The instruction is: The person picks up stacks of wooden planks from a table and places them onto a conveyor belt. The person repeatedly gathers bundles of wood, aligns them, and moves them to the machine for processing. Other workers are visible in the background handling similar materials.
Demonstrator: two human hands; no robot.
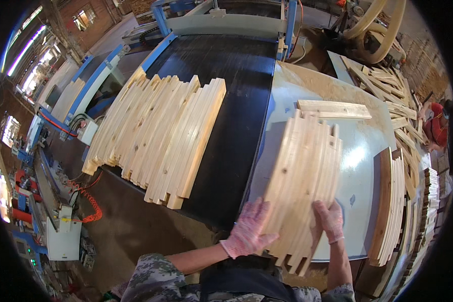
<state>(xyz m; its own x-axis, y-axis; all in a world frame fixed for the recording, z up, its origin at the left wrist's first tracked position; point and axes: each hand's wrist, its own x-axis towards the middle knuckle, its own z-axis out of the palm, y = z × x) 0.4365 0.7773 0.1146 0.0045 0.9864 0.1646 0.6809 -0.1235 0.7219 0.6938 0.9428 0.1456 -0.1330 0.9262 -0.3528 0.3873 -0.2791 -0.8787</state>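
Observation:
A bundle of pale wood strips (pixel 304 173) lies side by side between my hands, on a light grey table, its near ends jutting past the table's edge. My left hand (pixel 249 229), in a pink-and-white knit glove, presses the bundle's left edge near its close end, thumb along the wood. On the opposite edge my right hand (pixel 329 220), gloved alike, grips with curled fingers. Together they clasp the strips from both sides. The strips' ends are uneven. To the left, a wider row of wood strips (pixel 158 136) rests on the black conveyor belt (pixel 211 65).
One loose strip (pixel 334 109) lies crosswise beyond the bundle on the grey table (pixel 357 171). At its right edge stands another stack of strips (pixel 390 206). A heap of wood pieces (pixel 387 85) and a person in red (pixel 435 126) are farther right. A blue machine frame (pixel 224 24) spans the belt.

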